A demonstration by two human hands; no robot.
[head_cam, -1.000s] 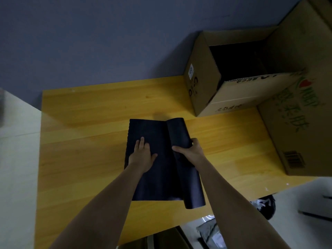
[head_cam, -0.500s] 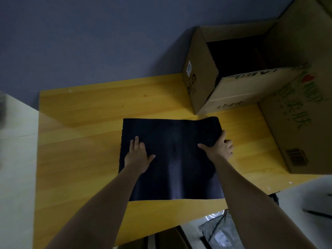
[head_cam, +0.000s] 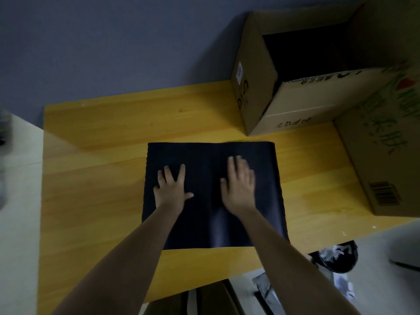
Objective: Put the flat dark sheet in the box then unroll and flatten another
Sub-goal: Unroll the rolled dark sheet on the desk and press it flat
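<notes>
- Dark, near edge first: the dark sheet (head_cam: 211,196) now lies fully open on the yellow worktop (head_cam: 95,169), where a second ago your right hand still held a rolled half.
- Your left hand (head_cam: 171,189) presses palm-down on the sheet's left part, fingers (head_cam: 169,176) spread.
- Your right hand (head_cam: 238,187) has come back from the right edge to the middle, flat, fingers close together, gripping nothing.
- A pale lengthwise ridge beside your right wrist suggests the curl is not yet smoothed out; flattening looks nearly done.
- Farther off, the open cardboard box (head_cam: 295,105) stands just beyond the sheet's far right corner, its inside too dark to read.
</notes>
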